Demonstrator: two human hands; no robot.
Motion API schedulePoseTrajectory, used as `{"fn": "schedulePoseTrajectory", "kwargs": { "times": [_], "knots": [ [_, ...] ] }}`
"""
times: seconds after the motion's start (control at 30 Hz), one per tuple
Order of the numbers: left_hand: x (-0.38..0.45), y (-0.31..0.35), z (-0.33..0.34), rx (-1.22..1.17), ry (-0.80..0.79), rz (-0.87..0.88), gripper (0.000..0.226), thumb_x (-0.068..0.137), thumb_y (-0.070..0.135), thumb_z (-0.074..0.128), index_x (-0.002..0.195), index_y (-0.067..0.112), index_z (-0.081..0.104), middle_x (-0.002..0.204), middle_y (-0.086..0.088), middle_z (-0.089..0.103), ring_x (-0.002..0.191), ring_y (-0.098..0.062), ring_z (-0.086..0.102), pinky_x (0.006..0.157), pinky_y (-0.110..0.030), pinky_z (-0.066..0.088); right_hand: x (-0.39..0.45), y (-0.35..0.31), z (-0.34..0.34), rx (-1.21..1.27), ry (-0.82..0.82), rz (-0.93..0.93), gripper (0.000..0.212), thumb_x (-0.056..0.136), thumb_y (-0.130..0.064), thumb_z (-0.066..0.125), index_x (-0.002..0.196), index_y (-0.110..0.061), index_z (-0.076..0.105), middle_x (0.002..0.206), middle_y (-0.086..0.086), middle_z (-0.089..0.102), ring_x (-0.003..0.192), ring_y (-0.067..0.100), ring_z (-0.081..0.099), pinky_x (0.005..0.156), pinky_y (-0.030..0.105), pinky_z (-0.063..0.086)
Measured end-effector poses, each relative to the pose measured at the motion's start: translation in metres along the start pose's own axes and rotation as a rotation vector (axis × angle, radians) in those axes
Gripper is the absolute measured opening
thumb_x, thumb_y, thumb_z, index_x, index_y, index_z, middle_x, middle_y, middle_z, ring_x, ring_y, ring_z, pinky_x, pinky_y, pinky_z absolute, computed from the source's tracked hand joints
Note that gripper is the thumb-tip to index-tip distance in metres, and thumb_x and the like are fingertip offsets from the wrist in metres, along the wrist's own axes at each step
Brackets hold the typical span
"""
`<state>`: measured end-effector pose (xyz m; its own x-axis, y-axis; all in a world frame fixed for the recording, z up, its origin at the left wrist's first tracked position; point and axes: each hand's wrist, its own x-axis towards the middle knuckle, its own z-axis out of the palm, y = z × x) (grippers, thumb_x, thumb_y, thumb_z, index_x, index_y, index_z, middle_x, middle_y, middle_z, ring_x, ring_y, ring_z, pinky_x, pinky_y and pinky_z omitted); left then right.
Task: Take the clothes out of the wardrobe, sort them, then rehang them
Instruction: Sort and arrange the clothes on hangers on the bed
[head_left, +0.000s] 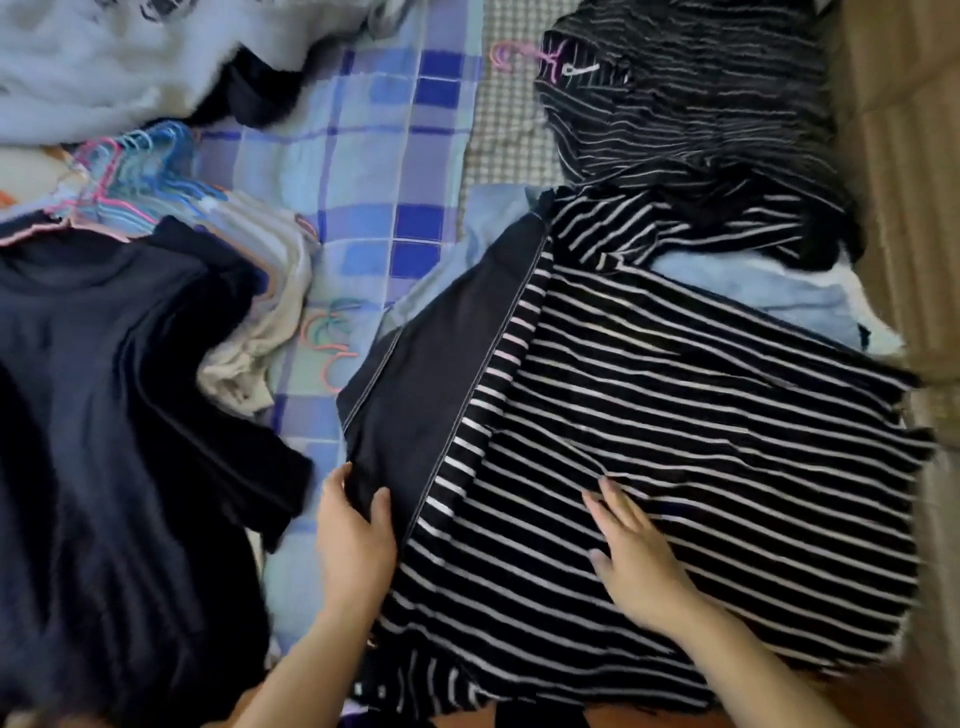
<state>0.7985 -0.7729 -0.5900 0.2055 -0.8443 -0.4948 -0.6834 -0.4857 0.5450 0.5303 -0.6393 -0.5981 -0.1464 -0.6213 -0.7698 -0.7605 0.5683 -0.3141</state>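
Observation:
A black garment with white stripes lies spread flat on the bed in front of me. A plain dark garment lies along its left side. My left hand pinches the near edge of that dark garment between thumb and fingers. My right hand rests flat on the striped garment with fingers straight. A pile of dark clothes lies at the left. Another dark, thin-striped garment on a pink hanger lies at the far right.
A bunch of pink and blue hangers lies at the far left, and several loose hangers sit mid-bed. The blue checked bedsheet covers the bed. A light blue cloth and a pale fluffy garment lie nearby. The bed's edge runs at right.

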Motion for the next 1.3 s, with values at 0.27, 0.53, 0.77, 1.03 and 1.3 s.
{"fn": "schedulePoseTrajectory", "kwargs": {
  "times": [0.27,0.53,0.77,1.03,1.3],
  "knots": [
    [-0.015,0.066,-0.051,-0.360,-0.581,-0.326,0.023,0.094,-0.004,0.059,0.115,0.003,0.067,0.099,-0.017,0.077,0.090,-0.032,0.074,0.085,-0.046,0.059,-0.054,-0.062,-0.080,0.752,0.113,0.118,0.030,0.103,-0.026,0.048,0.131,-0.027,0.056,0.130,-0.006,0.060,0.102,0.004,0.061,0.089,0.028,0.053],
    [-0.154,0.105,-0.040,0.218,-0.911,0.654,0.040,0.083,0.016,0.061,0.121,0.027,0.058,0.113,0.004,0.069,0.102,-0.012,0.065,0.089,-0.031,0.052,-0.152,-0.136,-0.062,1.262,0.461,0.106,0.020,0.091,-0.019,0.069,0.110,-0.026,0.067,0.101,-0.007,0.074,0.092,0.007,0.070,0.090,0.033,0.055],
    [-0.203,0.093,-0.069,0.288,-0.800,0.909,0.027,0.083,0.021,0.068,0.091,0.032,0.045,0.106,0.005,0.045,0.092,-0.015,0.049,0.075,-0.015,0.039,-0.228,-0.138,-0.043,1.719,0.695,0.304,0.016,0.095,-0.010,0.055,0.106,-0.008,0.066,0.085,0.011,0.074,0.072,0.024,0.070,0.062,0.032,0.051],
    [-0.254,0.186,-0.163,0.113,-0.711,1.293,0.039,0.072,-0.004,0.050,0.081,0.031,0.038,0.089,0.011,0.050,0.082,-0.013,0.054,0.071,-0.032,0.046,-0.344,-0.173,-0.113,1.467,0.914,-0.132,0.018,0.100,-0.014,0.054,0.110,-0.013,0.069,0.099,0.010,0.076,0.093,0.028,0.073,0.076,0.047,0.059],
    [-0.271,0.320,-0.280,0.065,-0.770,1.471,0.032,0.068,-0.014,0.052,0.075,0.016,0.058,0.068,0.005,0.059,0.065,-0.007,0.055,0.062,-0.028,0.043,-0.457,-0.096,-0.239,0.371,1.468,0.133,0.064,0.096,-0.046,0.057,0.152,-0.039,0.028,0.160,-0.004,0.027,0.146,0.022,0.028,0.118,0.043,0.027]
  ]
}}
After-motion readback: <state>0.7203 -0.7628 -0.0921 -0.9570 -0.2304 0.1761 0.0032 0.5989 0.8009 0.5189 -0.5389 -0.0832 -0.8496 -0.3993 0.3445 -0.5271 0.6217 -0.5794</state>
